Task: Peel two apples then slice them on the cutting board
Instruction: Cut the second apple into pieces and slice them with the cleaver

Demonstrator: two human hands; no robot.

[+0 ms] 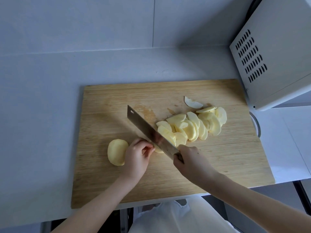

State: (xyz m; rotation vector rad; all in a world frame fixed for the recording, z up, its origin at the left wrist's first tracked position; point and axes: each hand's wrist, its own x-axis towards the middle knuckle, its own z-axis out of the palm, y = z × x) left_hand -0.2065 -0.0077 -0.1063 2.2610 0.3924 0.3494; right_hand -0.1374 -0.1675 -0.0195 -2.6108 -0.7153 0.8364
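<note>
Now, left hand [139,153]: fingertips pinch the pale apple stub [159,150] left of the blade.
Right hand [188,158]: my fingers grip the steel cleaver [148,130] by its handle.
Waiting: peeled apple half [117,154], left of my knuckles, on wooden cutting board [218,165].

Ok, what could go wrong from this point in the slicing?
1. The left hand pinches a small apple piece right against the cleaver blade, so its fingers could get nicked.
2. The slice pile lies close on the blade's other side; a stroke may scatter slices.
3. The cutting board reaches the front edge of the counter and might tip under pressure.
</note>
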